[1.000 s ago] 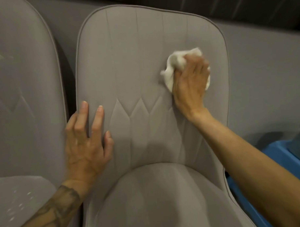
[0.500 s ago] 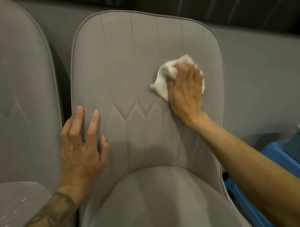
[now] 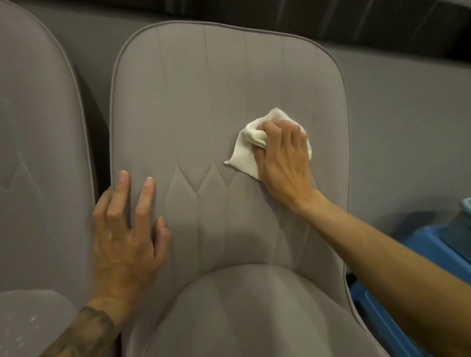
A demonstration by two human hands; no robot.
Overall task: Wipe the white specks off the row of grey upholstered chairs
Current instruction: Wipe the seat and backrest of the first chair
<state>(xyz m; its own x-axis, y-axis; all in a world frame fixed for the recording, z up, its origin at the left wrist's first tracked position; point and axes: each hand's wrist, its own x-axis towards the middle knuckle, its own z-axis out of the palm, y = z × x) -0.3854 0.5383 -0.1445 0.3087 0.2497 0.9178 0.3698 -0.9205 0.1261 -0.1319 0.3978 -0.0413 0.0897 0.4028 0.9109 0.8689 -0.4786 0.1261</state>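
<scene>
Grey chair [image 3: 213,99] fills the middle, its seat cushion nearest. Left of this chair, a second chair [image 3: 28,159] bears white specks [image 3: 19,339] on its seat. At the backrest's lower left edge the left hand [image 3: 124,243] lies flat, fingers straight and spread, holding nothing. Higher and rightward on the backrest, the right hand [image 3: 284,163] presses a bunched white cloth [image 3: 244,156], fingers curled round it. Right of the chair sits a blue bin [image 3: 418,252]; behind it, a grey wall [image 3: 400,119].

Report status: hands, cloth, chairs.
Right hand grips white cloth on middle chair backrest. Left hand flat on its left edge. White specks on left chair seat. Nothing blocking.
</scene>
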